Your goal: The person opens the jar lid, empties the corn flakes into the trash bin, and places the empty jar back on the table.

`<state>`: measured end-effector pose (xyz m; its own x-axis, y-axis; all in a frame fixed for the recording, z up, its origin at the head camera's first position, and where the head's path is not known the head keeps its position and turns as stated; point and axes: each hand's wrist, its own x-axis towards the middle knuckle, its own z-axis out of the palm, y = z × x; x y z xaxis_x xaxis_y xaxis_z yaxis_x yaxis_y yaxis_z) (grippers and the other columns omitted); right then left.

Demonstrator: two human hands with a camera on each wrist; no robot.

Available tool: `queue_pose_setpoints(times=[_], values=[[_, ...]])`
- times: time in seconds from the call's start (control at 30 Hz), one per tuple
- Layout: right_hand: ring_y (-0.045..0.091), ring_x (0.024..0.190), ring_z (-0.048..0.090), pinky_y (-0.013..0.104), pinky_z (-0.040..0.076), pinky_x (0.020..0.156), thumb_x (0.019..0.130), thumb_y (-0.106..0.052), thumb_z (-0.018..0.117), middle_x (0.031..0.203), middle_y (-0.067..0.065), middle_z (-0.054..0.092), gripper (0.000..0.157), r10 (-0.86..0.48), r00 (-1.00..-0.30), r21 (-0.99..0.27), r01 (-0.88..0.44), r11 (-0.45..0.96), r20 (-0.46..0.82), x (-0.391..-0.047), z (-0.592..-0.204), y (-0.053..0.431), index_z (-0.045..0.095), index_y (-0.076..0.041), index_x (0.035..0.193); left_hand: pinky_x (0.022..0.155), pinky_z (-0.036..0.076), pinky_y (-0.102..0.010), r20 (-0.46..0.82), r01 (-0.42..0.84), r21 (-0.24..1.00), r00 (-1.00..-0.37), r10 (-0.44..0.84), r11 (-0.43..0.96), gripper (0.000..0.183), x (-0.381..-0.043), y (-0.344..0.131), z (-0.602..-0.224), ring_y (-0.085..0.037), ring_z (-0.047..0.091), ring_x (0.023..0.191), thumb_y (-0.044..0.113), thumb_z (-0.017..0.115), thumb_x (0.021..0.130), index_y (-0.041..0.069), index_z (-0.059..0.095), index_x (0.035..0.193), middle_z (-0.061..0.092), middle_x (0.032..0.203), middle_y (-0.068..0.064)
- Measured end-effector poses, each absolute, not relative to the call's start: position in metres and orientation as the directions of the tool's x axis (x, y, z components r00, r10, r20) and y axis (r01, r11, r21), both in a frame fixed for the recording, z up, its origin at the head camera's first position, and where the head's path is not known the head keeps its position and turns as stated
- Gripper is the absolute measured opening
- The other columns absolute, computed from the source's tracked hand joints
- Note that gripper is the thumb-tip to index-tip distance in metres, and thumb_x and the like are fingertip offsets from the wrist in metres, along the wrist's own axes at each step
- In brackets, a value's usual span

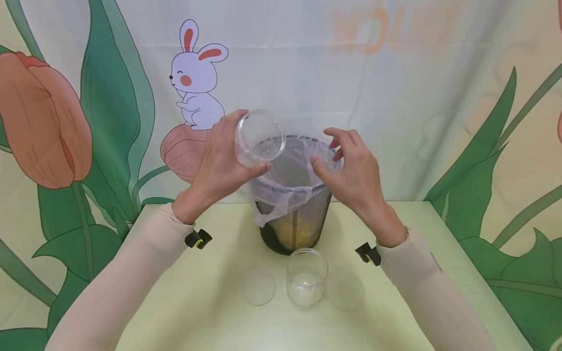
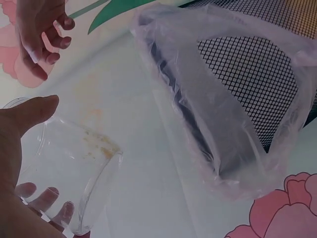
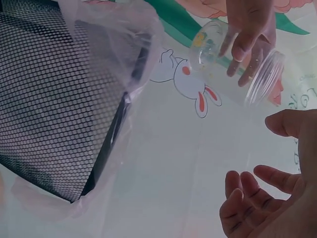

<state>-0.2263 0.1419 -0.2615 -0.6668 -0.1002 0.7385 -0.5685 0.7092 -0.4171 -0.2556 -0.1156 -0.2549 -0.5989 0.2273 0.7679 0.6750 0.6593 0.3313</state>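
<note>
My left hand [image 1: 224, 151] grips a clear plastic jar [image 1: 261, 136] around its side, tilted above the left rim of a black mesh bin. In the left wrist view, yellowish crumbs [image 2: 101, 145] cling inside the jar near its base. My right hand [image 1: 351, 170] hovers over the bin's right rim, its fingers loosely bent and holding nothing. A thin translucent liner bag [image 1: 281, 200] drapes over the rim of the mesh bin [image 1: 322, 207]. Something yellow shows through the lower mesh.
A second clear jar [image 1: 306, 278] stands on the pale green table [image 1: 197, 297] in front of the bin. Two clear round lids lie beside it, a left lid [image 1: 259, 287] and a right lid [image 1: 346, 291]. A printed curtain [image 1: 285, 63] hangs behind.
</note>
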Motion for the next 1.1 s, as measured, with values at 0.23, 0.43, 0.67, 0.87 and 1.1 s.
queue_pose_setpoints(times=[0.23, 0.43, 0.67, 0.87, 1.1], values=[[0.018, 0.086, 0.061, 0.034, 0.049, 0.067, 0.084, -0.034, 0.072, 0.106, 0.006, 0.060, 0.053, -0.175, -0.630, -0.382, -0.642, 0.664, 0.756, -0.215, -0.261, 0.135, 0.058, -0.013, 0.131, 0.092, 0.045, -0.045, 0.787, 0.705, 0.301, -0.564, 0.251, 0.642, 0.098, -0.245, -0.120, -0.269, -0.028, 0.048, 0.114, 0.031, 0.091, 0.061, 0.005, 0.040, 0.141, 0.052, 0.130, -0.014], [0.017, 0.094, 0.060, 0.032, 0.053, 0.071, 0.082, -0.035, 0.074, 0.117, 0.006, 0.058, 0.059, -0.254, -0.595, -0.344, -0.706, 0.619, 0.763, -0.201, -0.260, 0.126, 0.054, -0.015, 0.135, 0.091, 0.046, -0.046, 0.793, 0.728, 0.316, -0.554, 0.252, 0.608, 0.098, -0.235, -0.120, -0.279, -0.028, 0.050, 0.112, 0.027, 0.092, 0.060, 0.006, 0.040, 0.141, 0.054, 0.129, -0.015], [0.017, 0.102, 0.060, 0.032, 0.055, 0.076, 0.079, -0.034, 0.078, 0.135, 0.004, 0.053, 0.070, -0.329, -0.555, -0.308, -0.762, 0.570, 0.764, -0.189, -0.264, 0.118, 0.049, -0.017, 0.140, 0.093, 0.048, -0.047, 0.784, 0.754, 0.339, -0.557, 0.274, 0.563, 0.096, -0.223, -0.117, -0.289, -0.028, 0.052, 0.114, 0.023, 0.091, 0.062, 0.006, 0.039, 0.141, 0.053, 0.130, -0.014], [0.019, 0.110, 0.058, 0.035, 0.053, 0.078, 0.076, -0.036, 0.081, 0.138, 0.004, 0.049, 0.074, -0.370, -0.540, -0.293, -0.784, 0.547, 0.756, -0.182, -0.271, 0.111, 0.048, -0.017, 0.140, 0.093, 0.047, -0.046, 0.781, 0.754, 0.338, -0.559, 0.278, 0.564, 0.095, -0.217, -0.116, -0.298, -0.028, 0.051, 0.114, 0.027, 0.091, 0.062, 0.007, 0.040, 0.141, 0.052, 0.131, -0.011], [0.023, 0.121, 0.055, 0.042, 0.055, 0.087, 0.077, -0.038, 0.081, 0.140, 0.006, 0.047, 0.078, -0.421, -0.547, -0.280, -0.790, 0.545, 0.724, -0.177, -0.281, 0.103, 0.045, -0.016, 0.142, 0.092, 0.049, -0.048, 0.764, 0.746, 0.374, -0.584, 0.273, 0.551, 0.098, -0.213, -0.116, -0.311, -0.029, 0.051, 0.116, 0.023, 0.091, 0.061, 0.009, 0.039, 0.143, 0.051, 0.134, -0.010]])
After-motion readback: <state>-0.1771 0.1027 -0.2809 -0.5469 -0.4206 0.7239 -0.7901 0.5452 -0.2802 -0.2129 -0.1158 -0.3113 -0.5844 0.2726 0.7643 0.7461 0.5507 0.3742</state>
